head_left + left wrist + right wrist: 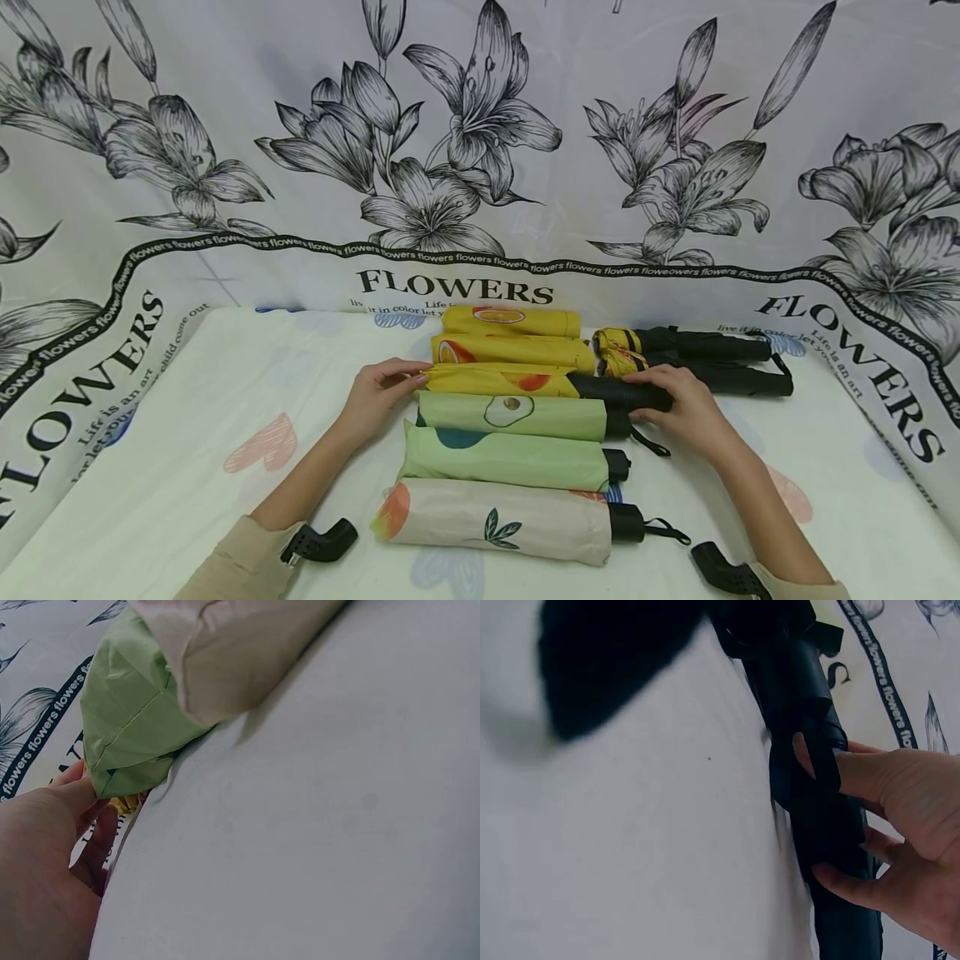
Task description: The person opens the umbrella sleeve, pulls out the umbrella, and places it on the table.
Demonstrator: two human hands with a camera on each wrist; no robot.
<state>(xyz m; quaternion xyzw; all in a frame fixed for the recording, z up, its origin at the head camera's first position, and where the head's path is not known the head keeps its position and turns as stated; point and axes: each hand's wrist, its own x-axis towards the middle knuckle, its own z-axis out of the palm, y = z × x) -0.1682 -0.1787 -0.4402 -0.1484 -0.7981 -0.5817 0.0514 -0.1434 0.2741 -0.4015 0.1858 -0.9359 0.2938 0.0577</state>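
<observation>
Head view: my left hand [377,400] pinches the soft-looking yellow sleeve [487,379]; my right hand [690,410] grips the black end [611,392], probably the stiffer, surer hold.

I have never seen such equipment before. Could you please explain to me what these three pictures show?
No machine here, only a person: the left grip and the right grip are bare hands. The wide picture comes from a camera on the head, the other two from wrist cameras, left and right. On the white cloth lie two yellow folded umbrellas at the back, two green ones and a beige one nearer the person, and black ones with yellow fabric at the right. Between the yellow and green ones, the left grip pinches one end of a yellow sleeve; the right grip holds the black end emerging from it.
</observation>
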